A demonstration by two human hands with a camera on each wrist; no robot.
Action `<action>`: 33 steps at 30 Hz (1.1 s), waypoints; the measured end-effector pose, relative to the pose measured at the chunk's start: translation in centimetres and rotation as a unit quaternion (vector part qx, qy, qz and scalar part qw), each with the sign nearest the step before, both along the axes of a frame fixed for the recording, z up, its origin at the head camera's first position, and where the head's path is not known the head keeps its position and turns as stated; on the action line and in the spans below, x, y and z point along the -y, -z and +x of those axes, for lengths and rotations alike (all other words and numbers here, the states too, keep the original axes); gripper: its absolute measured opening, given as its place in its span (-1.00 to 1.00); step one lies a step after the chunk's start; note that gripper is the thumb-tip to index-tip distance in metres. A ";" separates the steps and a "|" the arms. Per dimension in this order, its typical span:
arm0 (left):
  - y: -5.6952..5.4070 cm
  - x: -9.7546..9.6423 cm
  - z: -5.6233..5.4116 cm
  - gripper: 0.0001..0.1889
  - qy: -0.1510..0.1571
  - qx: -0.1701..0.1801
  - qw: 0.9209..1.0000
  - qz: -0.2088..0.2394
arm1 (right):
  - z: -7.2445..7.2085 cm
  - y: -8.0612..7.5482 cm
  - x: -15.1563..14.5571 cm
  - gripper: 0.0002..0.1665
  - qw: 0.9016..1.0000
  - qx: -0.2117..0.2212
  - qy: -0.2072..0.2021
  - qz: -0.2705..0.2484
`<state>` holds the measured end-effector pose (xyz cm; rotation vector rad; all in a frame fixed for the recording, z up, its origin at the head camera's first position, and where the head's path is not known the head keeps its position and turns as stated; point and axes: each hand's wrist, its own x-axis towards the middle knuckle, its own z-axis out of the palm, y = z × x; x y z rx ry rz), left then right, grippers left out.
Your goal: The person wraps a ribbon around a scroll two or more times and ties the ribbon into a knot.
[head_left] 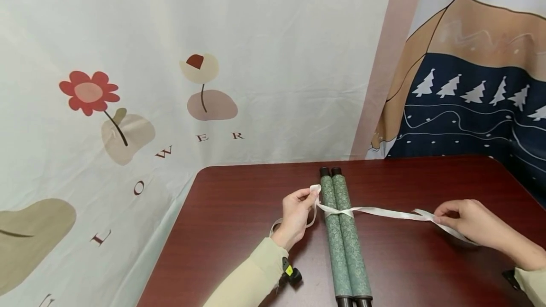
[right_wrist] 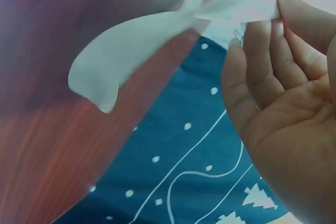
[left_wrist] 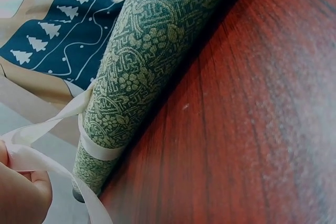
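Two green rolls (head_left: 348,245) are lying side by side on the table (head_left: 239,236). White ribbon (head_left: 388,212) is crossing both rolls above mid-length, running out either side. Left hand (head_left: 296,214): fingers pinching ribbon just left of the rolls. Right hand (head_left: 473,221): thumb and finger pinching ribbon well right of the rolls, other fingers curving loosely.
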<state>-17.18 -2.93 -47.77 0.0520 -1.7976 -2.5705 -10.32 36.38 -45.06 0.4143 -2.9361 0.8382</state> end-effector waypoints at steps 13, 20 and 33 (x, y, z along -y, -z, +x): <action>-0.3 -0.1 0.0 -0.81 -0.012 -0.003 1.000 -0.018 | -4.0 -2.9 5.3 -0.84 0.999 -0.038 -0.014 -0.036; -0.4 -0.1 0.4 -0.80 -0.016 -0.002 1.000 -0.015 | -6.1 -2.9 8.7 -0.87 0.996 -0.055 -0.031 -0.065; -0.3 -0.1 0.6 -0.78 -0.021 -0.009 1.000 -0.007 | -8.8 -1.2 16.0 -0.95 0.990 -0.058 -0.064 -0.111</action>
